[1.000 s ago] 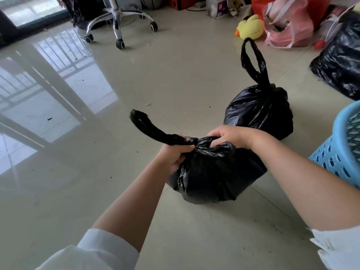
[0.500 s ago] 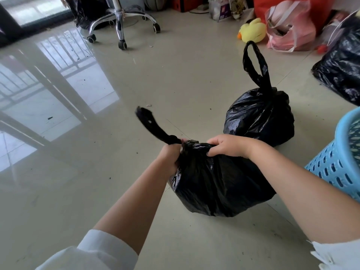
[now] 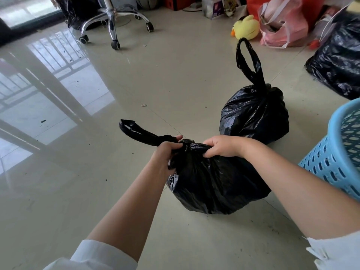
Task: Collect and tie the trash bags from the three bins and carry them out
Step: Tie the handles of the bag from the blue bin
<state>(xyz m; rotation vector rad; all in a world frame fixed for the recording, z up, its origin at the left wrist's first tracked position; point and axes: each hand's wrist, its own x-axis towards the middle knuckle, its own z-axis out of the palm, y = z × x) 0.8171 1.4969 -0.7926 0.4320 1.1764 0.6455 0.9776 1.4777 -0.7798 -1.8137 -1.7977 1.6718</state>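
Your left hand (image 3: 165, 152) grips the twisted black plastic handle strip (image 3: 140, 133) of the bulging black plastic trash bag (image 3: 214, 182) on the glossy beige tiled floor (image 3: 136, 84), while your right hand (image 3: 222, 146) pinches the gathered plastic at the bag's neck. Just behind it sits a second black trash bag, already knotted (image 3: 255, 114) (its loop handle standing upright). A perforated light-blue plastic bin (image 3: 335, 152) stands at your right.

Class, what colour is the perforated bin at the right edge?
Light blue; the bin shows in the head view, the only one.
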